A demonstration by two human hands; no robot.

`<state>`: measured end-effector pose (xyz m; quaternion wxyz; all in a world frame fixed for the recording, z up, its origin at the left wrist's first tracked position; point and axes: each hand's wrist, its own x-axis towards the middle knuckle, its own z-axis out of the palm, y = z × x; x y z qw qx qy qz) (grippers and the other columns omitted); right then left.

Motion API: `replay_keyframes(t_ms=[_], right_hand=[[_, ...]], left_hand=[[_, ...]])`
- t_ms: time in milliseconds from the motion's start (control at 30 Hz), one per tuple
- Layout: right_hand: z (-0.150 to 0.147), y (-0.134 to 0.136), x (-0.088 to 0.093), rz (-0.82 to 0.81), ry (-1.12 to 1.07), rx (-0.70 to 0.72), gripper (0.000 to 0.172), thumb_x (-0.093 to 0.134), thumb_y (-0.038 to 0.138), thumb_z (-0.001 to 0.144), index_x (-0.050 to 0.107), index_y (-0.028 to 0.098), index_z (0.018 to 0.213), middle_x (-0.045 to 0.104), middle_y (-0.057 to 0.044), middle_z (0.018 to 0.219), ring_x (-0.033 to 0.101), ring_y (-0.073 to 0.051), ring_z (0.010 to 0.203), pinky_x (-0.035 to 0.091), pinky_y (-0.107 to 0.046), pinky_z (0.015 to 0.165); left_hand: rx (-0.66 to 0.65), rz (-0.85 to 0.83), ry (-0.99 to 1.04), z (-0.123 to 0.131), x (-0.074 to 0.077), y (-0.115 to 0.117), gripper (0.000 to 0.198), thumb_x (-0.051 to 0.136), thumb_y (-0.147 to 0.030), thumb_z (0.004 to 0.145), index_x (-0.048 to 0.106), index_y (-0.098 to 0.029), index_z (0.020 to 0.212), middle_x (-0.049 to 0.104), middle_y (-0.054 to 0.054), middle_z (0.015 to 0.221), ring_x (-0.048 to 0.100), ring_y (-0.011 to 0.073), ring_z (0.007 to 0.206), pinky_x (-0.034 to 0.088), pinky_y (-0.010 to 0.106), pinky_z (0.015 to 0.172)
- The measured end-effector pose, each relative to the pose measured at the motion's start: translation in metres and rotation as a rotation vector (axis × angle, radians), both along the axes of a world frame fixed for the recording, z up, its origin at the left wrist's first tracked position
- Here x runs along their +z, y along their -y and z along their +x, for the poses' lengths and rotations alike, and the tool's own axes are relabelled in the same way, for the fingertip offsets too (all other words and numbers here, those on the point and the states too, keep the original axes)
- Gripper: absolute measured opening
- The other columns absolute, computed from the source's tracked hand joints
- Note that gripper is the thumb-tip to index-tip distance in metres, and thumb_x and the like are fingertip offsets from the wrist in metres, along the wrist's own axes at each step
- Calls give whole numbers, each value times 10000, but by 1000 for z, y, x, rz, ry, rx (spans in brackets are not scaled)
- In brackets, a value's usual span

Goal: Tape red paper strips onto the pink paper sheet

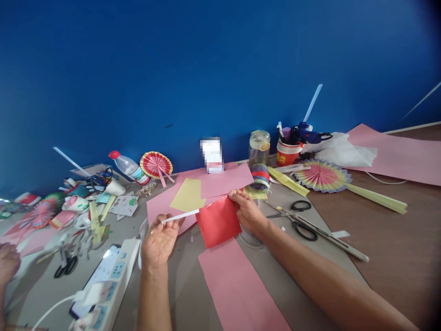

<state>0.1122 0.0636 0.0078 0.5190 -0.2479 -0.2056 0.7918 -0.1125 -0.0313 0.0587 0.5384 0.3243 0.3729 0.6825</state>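
Note:
My right hand (246,209) is closed on the upper right corner of a red paper square (218,223), held up above the table. In the fingers of my left hand (160,241) is a narrow white strip (181,215), which reaches right to the red paper's upper left edge. I cannot tell whether the strip is attached there. Below the red paper lies a pink paper sheet (241,289). Behind it, a yellow paper piece (189,195) rests on more pink paper (223,184).
Scissors (305,220) lie right, beside a long cutter-like tool (330,239). Tape rolls (260,177), a jar (259,145), a red cup of tools (287,151) and paper fans (322,175) stand behind. Left are a power strip (119,276), a phone (103,271) and another person's hand (8,262).

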Motion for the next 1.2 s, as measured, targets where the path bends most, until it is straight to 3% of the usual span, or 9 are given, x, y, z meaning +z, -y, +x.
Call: replay_keyframes(t_ms=[333, 467, 567, 667, 833, 1200], right_hand=[[0, -3, 1, -42, -27, 2, 210, 746, 231, 613, 541, 188, 597, 503, 67, 562, 402, -83, 539, 295, -231, 532], [0, -2, 1, -54, -26, 16, 236, 745, 238, 615, 516, 191, 582, 490, 72, 546, 391, -84, 525, 295, -238, 531], [1, 1, 1, -66, -21, 51, 238, 745, 258, 623, 517, 195, 595, 495, 69, 545, 407, -90, 527, 313, -242, 543], [2, 4, 3, -73, -13, 99, 244, 746, 269, 630, 517, 196, 593, 500, 62, 535, 426, -98, 526, 327, -248, 547], [4, 9, 9, -77, -9, 160, 254, 756, 291, 627, 523, 195, 600, 525, 51, 537, 455, -109, 525, 346, -257, 550], [3, 11, 7, -28, -38, 213, 238, 766, 270, 629, 538, 199, 621, 511, 65, 545, 418, -91, 506, 332, -239, 529]], left_hand=[[256, 9, 231, -17, -9, -6, 92, 614, -207, 712, 529, -178, 695, 530, -46, 698, 527, 84, 656, 457, 375, 903], [289, -16, 188, -18, -16, -10, 212, 584, -370, 802, 549, -186, 702, 568, -24, 724, 562, 104, 688, 471, 369, 874], [263, -36, 93, -5, -18, -12, 308, 634, -501, 758, 605, -195, 769, 616, 1, 810, 596, 138, 779, 466, 378, 887], [199, -62, -45, 16, -19, -12, 340, 737, -458, 674, 644, -192, 866, 647, 43, 958, 610, 187, 912, 437, 386, 936], [72, -152, -245, 42, -22, -8, 388, 747, -439, 687, 643, -176, 953, 649, 97, 1032, 609, 243, 995, 435, 397, 923], [14, -207, -449, 34, -27, -6, 398, 706, -414, 738, 616, -168, 1038, 641, 96, 1048, 601, 208, 956, 456, 306, 829]])
